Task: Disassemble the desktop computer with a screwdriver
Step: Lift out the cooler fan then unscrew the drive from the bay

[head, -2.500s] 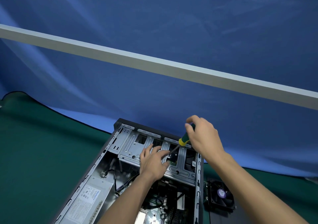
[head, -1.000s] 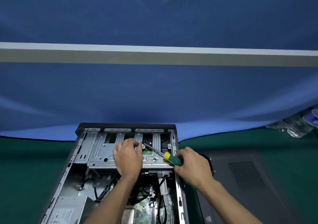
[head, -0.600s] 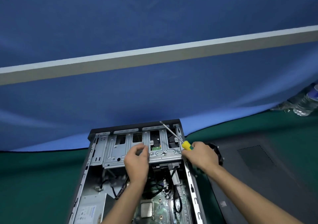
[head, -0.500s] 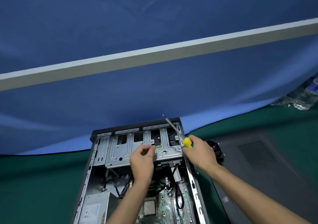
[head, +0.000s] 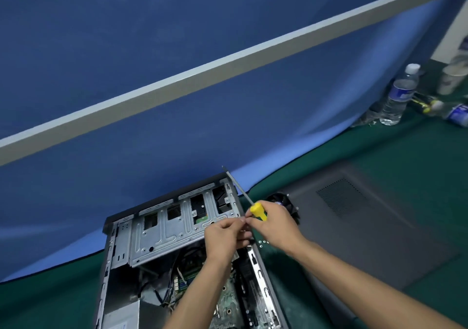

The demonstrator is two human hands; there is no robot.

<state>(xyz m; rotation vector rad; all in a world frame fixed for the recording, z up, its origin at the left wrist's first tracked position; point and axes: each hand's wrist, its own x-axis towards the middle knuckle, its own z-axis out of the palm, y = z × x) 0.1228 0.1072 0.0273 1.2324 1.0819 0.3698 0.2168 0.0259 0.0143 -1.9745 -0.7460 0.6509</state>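
The open desktop computer case (head: 111,250) lies on the green mat, its silver drive cage (head: 172,230) at the far end and the motherboard (head: 228,301) nearer me. My right hand (head: 274,226) grips the yellow-and-green screwdriver (head: 257,211) over the case's right wall, its shaft pointing up and away to the left. My left hand (head: 224,237) hovers over the cage's right end, its fingertips pinched together beside my right hand's fingers; whatever they pinch is too small to make out.
The grey side panel (head: 354,227) lies flat to the right of the case, with a black fan (head: 282,199) at its near-left corner. Small screws (head: 263,242) lie on the mat by the case wall. Water bottles (head: 398,96) stand at the far right.
My right hand lifted the screwdriver off the drive cage and swung its tip up and away. My left hand moved right from the cage to meet my right hand. The view tilted.
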